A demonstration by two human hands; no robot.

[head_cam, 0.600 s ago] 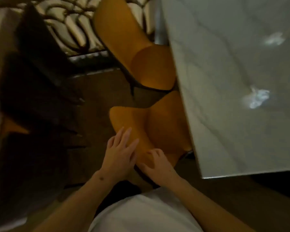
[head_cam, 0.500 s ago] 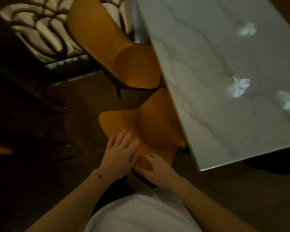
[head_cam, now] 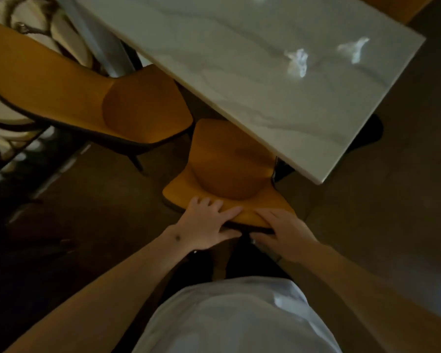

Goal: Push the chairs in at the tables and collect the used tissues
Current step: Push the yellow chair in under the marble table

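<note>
An orange chair (head_cam: pixel 227 169) stands at the near corner of the white marble table (head_cam: pixel 239 72), its seat partly under the tabletop. Both my hands grip the top edge of its backrest: my left hand (head_cam: pixel 209 222) on the left part, my right hand (head_cam: pixel 285 230) on the right part, thumbs behind the rim. Two crumpled white tissues lie on the table near its right end, one tissue (head_cam: pixel 297 62) closer to me and another tissue (head_cam: pixel 354 49) beyond it. A second orange chair (head_cam: pixel 87 93) stands to the left, its seat front tucked under the table's edge.
A patterned metal screen (head_cam: pixel 15 47) and a grey post (head_cam: pixel 97 42) stand at the far left. The floor is dark brown. A dark table foot (head_cam: pixel 367 133) shows under the right end. Another orange shape (head_cam: pixel 397 6) sits past the table's far corner.
The view has swung left and closer, so the table now lies more to the right. My hands have shifted from resting on the backrest's face to gripping its top edge; the chair sits further under.
</note>
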